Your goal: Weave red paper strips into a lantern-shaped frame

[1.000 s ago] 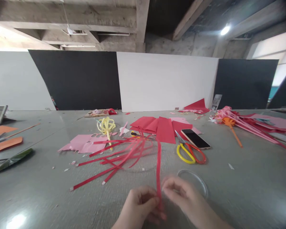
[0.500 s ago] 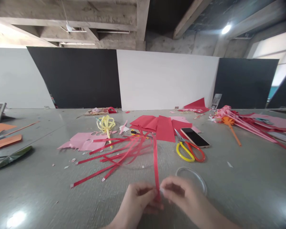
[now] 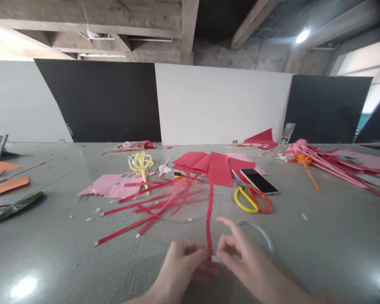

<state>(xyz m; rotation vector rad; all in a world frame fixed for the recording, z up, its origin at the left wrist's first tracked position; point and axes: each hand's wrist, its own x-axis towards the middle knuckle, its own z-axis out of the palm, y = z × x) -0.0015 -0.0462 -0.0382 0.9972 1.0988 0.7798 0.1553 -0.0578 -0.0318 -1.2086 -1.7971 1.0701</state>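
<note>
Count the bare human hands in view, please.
2: the left hand pinches a long, narrow red paper strip; the right hand is beside it, at a small whitish piece. No others show.

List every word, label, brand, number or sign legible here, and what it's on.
None can be read.
Clear upright tag by the panels: markings too small and blurred to read.
Smartphone: dark screen, no visible text.
Red paper strip: no visible lettering.
</note>
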